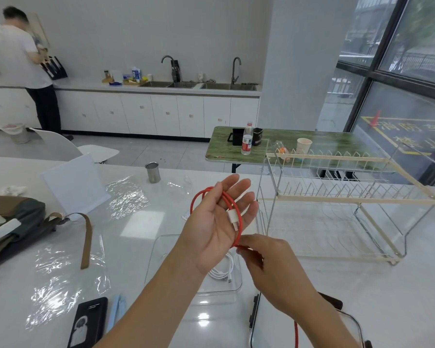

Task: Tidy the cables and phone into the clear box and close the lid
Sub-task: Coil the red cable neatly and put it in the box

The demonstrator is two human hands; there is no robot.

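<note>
Here my left hand (219, 219) is raised palm-up above the white glossy surface (146, 222), its fingers straight and spread, serving as a spool: the red braided charging cable (237, 217) runs in loops around those fingers, and its white plug end lies against my palm so it cannot flap loose. My right hand (269, 262) sits just below and beside it, fingers curled, pinching the same cable where it leaves the coil, so I can feed the slack round in even turns. The rest of that cable hangs down under my right wrist toward the bottom edge of the view, so I judge the winding only partly done.

I hold the coil right over the clear rectangular plastic box (161, 249), which stands open on the surface beneath my forearms; a coiled white cable (222, 271) already lies inside it. Keeping the red one above the opening means it should need only a short drop once wound.

The black smartphone with a pale picture on its case (88, 322) lies flat on the surface to the left of the box, outside it, near my left forearm. At lower right is a clear panel with a dark edge (255, 315), probably the box lid, set aside while the box is being filled. A cream wire dish rack (337, 197) stands beyond, to the right.
</note>
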